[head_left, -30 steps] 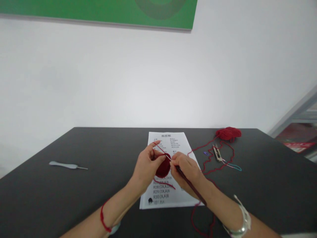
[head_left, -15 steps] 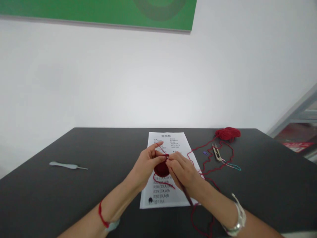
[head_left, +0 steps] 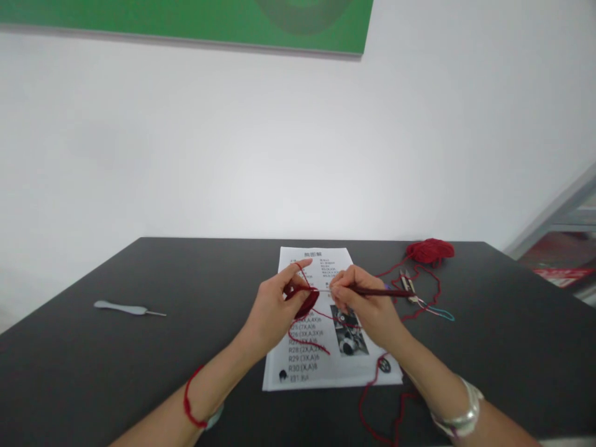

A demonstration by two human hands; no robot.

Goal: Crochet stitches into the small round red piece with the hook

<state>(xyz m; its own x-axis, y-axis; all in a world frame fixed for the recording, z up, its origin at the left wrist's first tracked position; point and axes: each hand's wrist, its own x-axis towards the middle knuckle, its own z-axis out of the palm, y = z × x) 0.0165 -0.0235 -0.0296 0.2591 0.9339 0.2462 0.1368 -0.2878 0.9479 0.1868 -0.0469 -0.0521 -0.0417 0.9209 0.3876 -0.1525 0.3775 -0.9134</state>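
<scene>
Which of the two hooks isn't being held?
The grey-handled hook, lying on the black table left of the paper; the dark red-handled hook is in the right hand.

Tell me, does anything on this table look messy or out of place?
Only the red yarn looks untidy: it strays in loose loops over the paper and table, passing near the snips. I see nothing spilled or damaged.

Both hands (head_left: 316, 297) raised close together, fingers bent, forearms converging
</scene>
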